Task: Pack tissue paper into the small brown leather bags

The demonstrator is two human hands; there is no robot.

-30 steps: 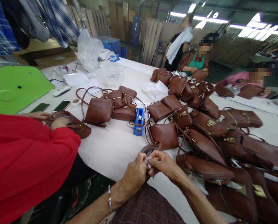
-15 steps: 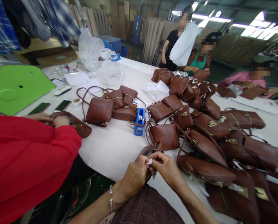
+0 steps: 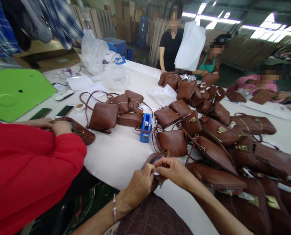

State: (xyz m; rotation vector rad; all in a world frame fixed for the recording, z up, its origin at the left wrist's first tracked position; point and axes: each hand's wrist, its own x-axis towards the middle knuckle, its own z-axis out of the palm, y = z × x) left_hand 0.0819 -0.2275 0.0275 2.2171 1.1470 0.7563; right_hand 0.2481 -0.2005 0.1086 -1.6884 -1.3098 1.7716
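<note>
At the table edge in front of me, a brown leather handbag (image 3: 149, 160) rests partly hidden behind my hands, its opening toward me. A small white piece (image 3: 156, 173), perhaps paper or a tag, shows between my fingertips at that opening. My left hand (image 3: 141, 183) is closed, thumb and forefinger pinching the white piece. From the right, my right hand (image 3: 176, 171) reaches over the bag with thumb and forefinger pinched together at the same white piece. Just beyond lies another brown handbag (image 3: 172, 143), and a blue tape dispenser (image 3: 145, 128) stands farther off.
Many brown handbags (image 3: 216, 130) are heaped along the right side. On my left a person in a red sleeve (image 3: 69, 156) works on a bag (image 3: 88, 135). Phones (image 3: 65, 111), a tape roll (image 3: 80, 107) and a green board (image 3: 15, 91) lie farther left. Several people are across the table.
My right hand has shifted slightly left over the white piece, which now sits a little lower. Across the table, the person in black has moved left with the white sheet.
</note>
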